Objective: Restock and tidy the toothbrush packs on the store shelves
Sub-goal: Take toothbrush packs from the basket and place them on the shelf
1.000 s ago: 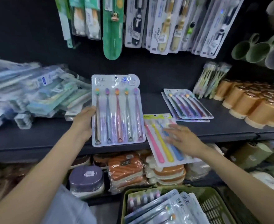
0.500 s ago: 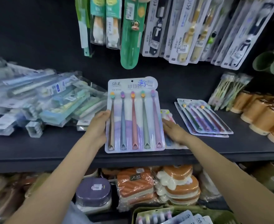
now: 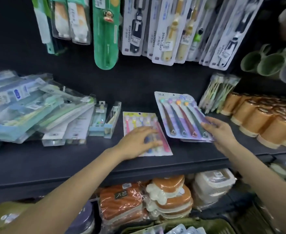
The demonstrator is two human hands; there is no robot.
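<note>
Glossy flat blister cards on the dark shelf (image 3: pixel 54 166). My left hand (image 3: pixel 137 142) presses spread fingers on the yellow-topped pack (image 3: pixel 139 118). My right hand (image 3: pixel 222 132) pinches the five-brush pack (image 3: pixel 177 114), tilted over another.

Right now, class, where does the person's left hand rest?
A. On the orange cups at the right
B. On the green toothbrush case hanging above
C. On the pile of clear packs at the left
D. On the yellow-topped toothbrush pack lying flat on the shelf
D: the left hand lies with its fingers spread on the yellow-topped toothbrush pack on the shelf.
</note>
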